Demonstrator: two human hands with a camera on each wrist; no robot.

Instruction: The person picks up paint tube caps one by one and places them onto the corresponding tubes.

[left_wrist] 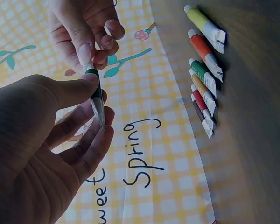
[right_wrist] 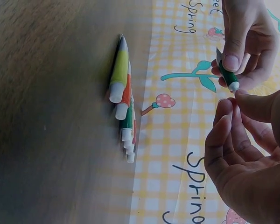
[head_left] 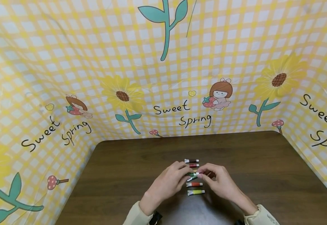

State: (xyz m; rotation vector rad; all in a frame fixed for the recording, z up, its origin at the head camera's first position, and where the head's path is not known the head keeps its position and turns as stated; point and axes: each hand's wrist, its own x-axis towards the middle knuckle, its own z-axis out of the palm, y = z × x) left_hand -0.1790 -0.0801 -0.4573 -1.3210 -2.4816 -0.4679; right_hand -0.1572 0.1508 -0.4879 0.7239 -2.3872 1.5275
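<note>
My left hand [head_left: 169, 178] pinches a small green paint tube [left_wrist: 97, 93] between thumb and fingers, around its body, with the silvery crimped end pointing back toward the palm. At the other end is a white cap [right_wrist: 234, 87], pinched by the thumb and fingertips of my right hand [head_left: 222, 183]. Both hands hold the tube above a row of similar tubes on the table. In that row, a second green tube [left_wrist: 202, 72] lies between an orange tube [head_left: 195, 184] and an ochre tube [left_wrist: 203, 86]. From the head, the hands partly cover the row's middle.
A yellow tube [head_left: 196, 192] ends the row nearest me; a red tube [head_left: 193, 166] and a dark brown tube [head_left: 192, 161] lie at its far end. The brown wooden table [head_left: 118, 175] is enclosed by a yellow checked cloth [head_left: 169, 81] printed with flowers.
</note>
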